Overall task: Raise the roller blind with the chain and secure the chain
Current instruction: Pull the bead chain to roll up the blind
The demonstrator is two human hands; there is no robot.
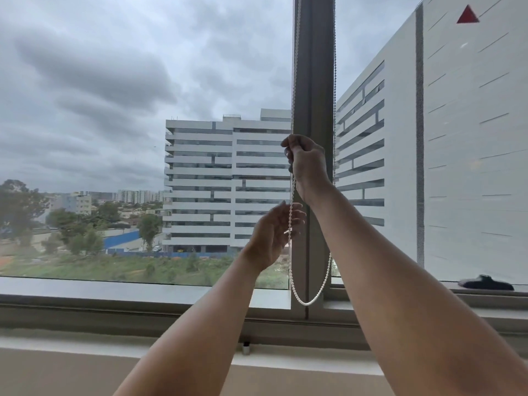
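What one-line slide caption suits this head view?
Right hand grips the bead chain high beside the window post; the left hand hovers at it below.

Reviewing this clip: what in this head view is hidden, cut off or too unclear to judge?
All in the head view:
1. The roller blind: above the top edge; only the chain shows, so its height is unknown.
2. The left hand: blur hides whether its fingers hold the chain, which the right hand grips.
3. The chain's right strand: partly behind the right forearm.
4. The dark object on the sill: too blurred to identify.
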